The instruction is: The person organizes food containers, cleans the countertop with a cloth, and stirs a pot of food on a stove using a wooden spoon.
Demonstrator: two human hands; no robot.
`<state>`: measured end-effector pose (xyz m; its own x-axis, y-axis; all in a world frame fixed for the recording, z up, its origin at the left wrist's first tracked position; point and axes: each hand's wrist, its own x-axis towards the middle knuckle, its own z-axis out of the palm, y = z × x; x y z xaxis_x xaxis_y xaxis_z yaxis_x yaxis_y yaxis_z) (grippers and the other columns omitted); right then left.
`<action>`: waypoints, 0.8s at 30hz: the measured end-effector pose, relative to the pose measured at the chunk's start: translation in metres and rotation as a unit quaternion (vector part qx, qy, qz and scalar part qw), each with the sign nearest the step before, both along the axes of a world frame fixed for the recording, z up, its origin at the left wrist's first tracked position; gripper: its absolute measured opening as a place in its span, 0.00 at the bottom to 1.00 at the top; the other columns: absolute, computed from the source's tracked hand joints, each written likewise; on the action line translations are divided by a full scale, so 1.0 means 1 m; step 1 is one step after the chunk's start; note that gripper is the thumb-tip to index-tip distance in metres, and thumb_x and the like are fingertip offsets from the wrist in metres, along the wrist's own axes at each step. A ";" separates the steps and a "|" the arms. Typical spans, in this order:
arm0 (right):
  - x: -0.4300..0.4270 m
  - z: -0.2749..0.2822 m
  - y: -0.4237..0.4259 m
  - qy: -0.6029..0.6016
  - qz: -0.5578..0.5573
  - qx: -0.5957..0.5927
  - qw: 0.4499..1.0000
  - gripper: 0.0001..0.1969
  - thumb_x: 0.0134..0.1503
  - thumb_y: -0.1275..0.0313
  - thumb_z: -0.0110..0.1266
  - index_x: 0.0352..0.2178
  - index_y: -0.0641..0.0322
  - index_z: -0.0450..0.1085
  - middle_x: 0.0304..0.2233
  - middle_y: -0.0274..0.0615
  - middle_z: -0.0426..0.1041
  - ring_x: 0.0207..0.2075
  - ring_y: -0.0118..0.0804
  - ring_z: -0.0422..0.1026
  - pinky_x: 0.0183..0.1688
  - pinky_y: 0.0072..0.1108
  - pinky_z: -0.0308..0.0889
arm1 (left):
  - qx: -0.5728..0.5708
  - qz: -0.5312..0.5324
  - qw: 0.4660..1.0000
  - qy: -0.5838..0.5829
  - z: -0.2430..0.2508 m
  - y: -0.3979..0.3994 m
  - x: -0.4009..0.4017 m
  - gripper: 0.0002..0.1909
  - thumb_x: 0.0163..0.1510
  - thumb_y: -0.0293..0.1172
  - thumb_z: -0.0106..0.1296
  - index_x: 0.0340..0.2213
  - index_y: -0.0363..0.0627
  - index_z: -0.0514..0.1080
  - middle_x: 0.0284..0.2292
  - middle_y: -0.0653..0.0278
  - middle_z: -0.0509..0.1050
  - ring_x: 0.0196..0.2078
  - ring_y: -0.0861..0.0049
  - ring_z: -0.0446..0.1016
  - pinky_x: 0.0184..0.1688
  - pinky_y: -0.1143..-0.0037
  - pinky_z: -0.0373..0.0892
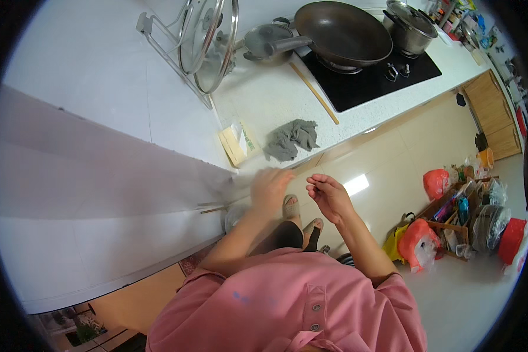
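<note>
My left hand [270, 187] is blurred by motion in front of my body, just below the counter edge. To its right, my right hand [328, 193] is raised with fingers bent and no object visible in it. A crumpled grey cloth [292, 140] lies on the white speckled counter [264, 94] beyond both hands, touched by neither. Left of the cloth is a tissue packet [237, 145] with a tissue sticking out. A wooden stick [314, 93] rests beside the black gas hob [369, 83], which carries a large wok [343, 33].
A steel pot with a glass lid [409, 31] stands on the hob's far burner. A smaller lidded pot [268, 42] is left of the wok. Pan lids stand in a wire rack [171, 53] by the wall. Bags and a wooden shelf [449, 226] are at the right.
</note>
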<state>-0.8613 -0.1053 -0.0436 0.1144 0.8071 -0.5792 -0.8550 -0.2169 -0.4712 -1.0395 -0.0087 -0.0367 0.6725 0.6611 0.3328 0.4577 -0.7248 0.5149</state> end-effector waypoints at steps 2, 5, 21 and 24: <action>0.001 -0.004 0.037 -0.063 0.052 0.034 0.996 0.10 0.60 0.78 0.45 0.44 0.68 0.64 0.40 0.42 0.72 0.33 0.33 0.70 0.33 0.22 0.66 | -0.004 0.111 0.988 0.104 0.004 0.030 0.006 0.17 0.48 0.24 0.52 0.43 0.46 0.73 0.51 0.61 0.68 0.53 0.64 0.65 0.52 0.66 0.61; 0.001 0.000 0.103 -0.181 0.125 0.064 0.973 0.08 0.59 0.76 0.47 0.40 0.67 0.68 0.37 0.40 0.73 0.32 0.30 0.70 0.34 0.22 0.67 | 0.115 0.150 0.971 0.147 0.004 0.064 0.002 0.19 0.47 0.23 0.51 0.44 0.47 0.72 0.55 0.62 0.63 0.58 0.62 0.60 0.56 0.63 0.57; -0.040 -0.068 0.292 -0.674 0.319 0.170 0.644 0.10 0.47 0.78 0.52 0.33 0.65 0.72 0.37 0.54 0.72 0.41 0.53 0.71 0.44 0.34 0.68 | 0.070 0.121 0.970 0.200 -0.023 0.086 -0.022 0.16 0.50 0.28 0.47 0.42 0.41 0.71 0.53 0.57 0.64 0.59 0.57 0.59 0.59 0.59 0.58; -0.034 -0.065 0.292 -0.678 0.319 0.203 0.630 0.13 0.47 0.78 0.52 0.37 0.64 0.72 0.40 0.54 0.71 0.44 0.54 0.70 0.46 0.33 0.67 | 0.075 0.133 0.969 0.195 -0.018 0.085 -0.016 0.16 0.50 0.28 0.48 0.43 0.43 0.71 0.53 0.58 0.64 0.58 0.57 0.60 0.58 0.59 0.58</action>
<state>-0.8950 0.1868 -0.1085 -0.1403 0.9897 -0.0287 0.5941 0.0610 -0.8021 -1.0551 0.0759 -0.0543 0.5793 0.7920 0.1926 0.7769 -0.6080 0.1635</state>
